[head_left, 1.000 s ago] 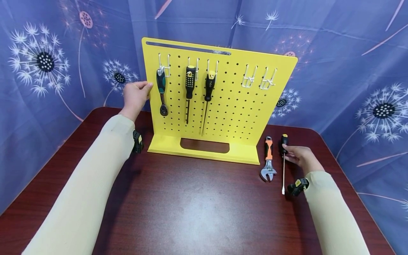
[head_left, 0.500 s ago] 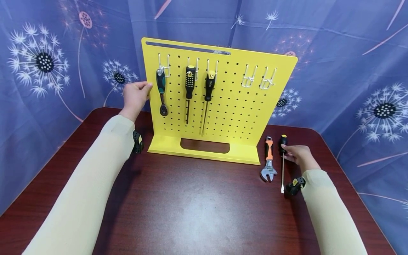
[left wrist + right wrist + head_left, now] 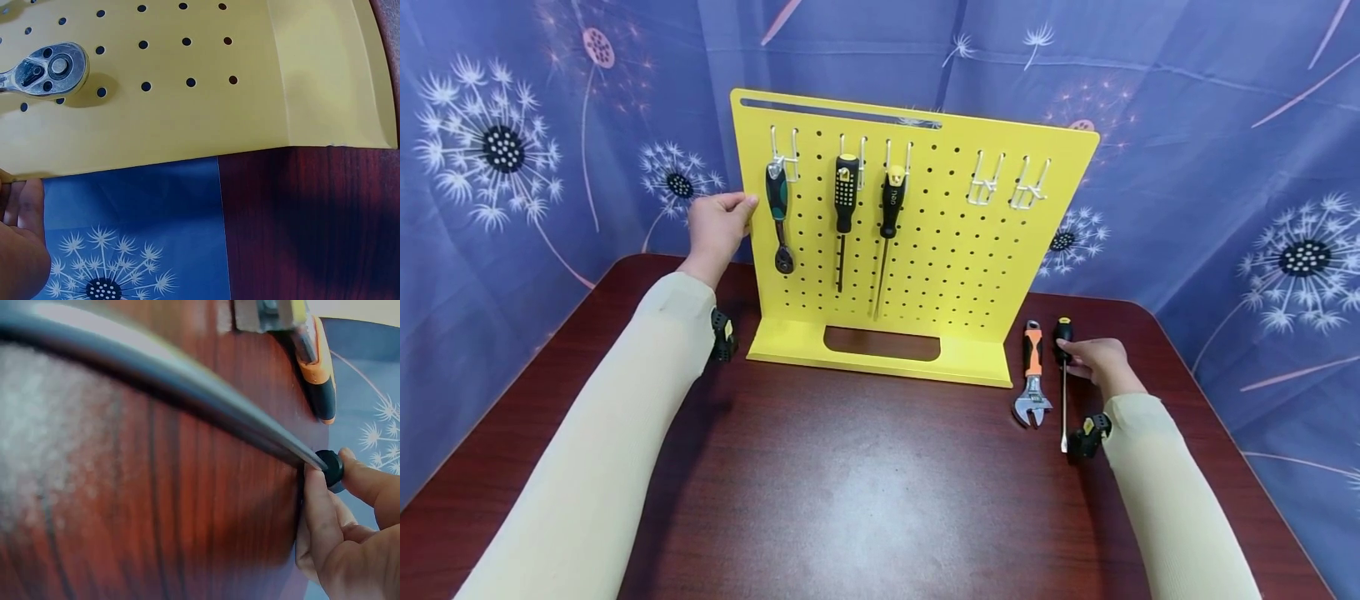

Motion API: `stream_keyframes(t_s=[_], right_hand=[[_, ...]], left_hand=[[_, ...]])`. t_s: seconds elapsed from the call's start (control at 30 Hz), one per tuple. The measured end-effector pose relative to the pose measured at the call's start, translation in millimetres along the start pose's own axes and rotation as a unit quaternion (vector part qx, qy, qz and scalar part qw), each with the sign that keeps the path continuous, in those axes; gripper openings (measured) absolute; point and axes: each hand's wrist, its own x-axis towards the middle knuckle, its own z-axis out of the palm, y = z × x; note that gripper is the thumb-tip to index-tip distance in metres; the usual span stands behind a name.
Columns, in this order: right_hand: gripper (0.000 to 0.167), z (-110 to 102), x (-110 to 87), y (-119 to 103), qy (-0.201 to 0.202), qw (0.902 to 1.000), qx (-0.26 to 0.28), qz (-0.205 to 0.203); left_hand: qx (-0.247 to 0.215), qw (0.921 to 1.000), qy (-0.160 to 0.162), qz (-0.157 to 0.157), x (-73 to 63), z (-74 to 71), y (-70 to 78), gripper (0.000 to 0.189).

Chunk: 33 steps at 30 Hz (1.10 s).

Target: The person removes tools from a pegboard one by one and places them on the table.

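Note:
My right hand (image 3: 1097, 360) pinches the black handle of a flathead screwdriver (image 3: 1063, 400) at the right of the table; the shaft points toward me. In the right wrist view, thumb and fingers close on the screwdriver's dark handle (image 3: 332, 466). Just left of it lies an adjustable wrench (image 3: 1032, 379) with an orange and black handle. My left hand (image 3: 718, 227) pinches the left edge of a yellow pegboard (image 3: 955, 275). Near that hand a green-handled ratchet (image 3: 779, 212) hangs from a hook; in the left wrist view the ratchet's head (image 3: 59, 67) lies against the board.
Two more screwdrivers, one with a dotted handle (image 3: 846, 196) and one with a yellow cap (image 3: 892, 202), hang on the board. Two white hooks (image 3: 985, 187) at its right bear nothing. The dark wooden table (image 3: 850, 483) reaches to a blue dandelion curtain (image 3: 1210, 167).
My right hand has moved slightly left with the screwdriver, whose shaft shifts left toward the wrench. My left hand stays on the pegboard's edge.

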Motion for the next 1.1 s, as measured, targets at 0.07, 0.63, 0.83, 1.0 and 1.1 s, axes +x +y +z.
stream_keyframes(t_s=[0.07, 0.63, 0.83, 1.0, 1.1], right_hand=[[0.068, 0.0, 0.4, -0.7, 0.002, 1.0, -0.003, 0.005], [0.075, -2.5, -0.8, 0.6, -0.005, 0.9999, 0.004, 0.016], [0.076, -3.3, 0.5, -1.3, -0.006, 0.9996, 0.015, 0.021], [0.074, -5.3, -0.9, -1.6, -0.01, 0.9997, -0.011, 0.018], [0.075, -7.6, -1.8, -2.4, -0.014, 0.9996, -0.02, 0.014]], left_hand=[[0.0, 1.0, -0.002, -0.002, -0.1, -0.1, 0.3, 0.033], [0.001, 1.0, 0.002, -0.008, -3.3, 0.4, -3.1, 0.032], [0.003, 1.0, 0.003, 0.003, -3.7, 0.7, -4.2, 0.031], [-0.001, 1.0, 0.0, 0.006, -2.3, 1.2, -4.0, 0.031], [-0.004, 1.0, -0.003, 0.005, -0.6, 1.8, -3.1, 0.032]])
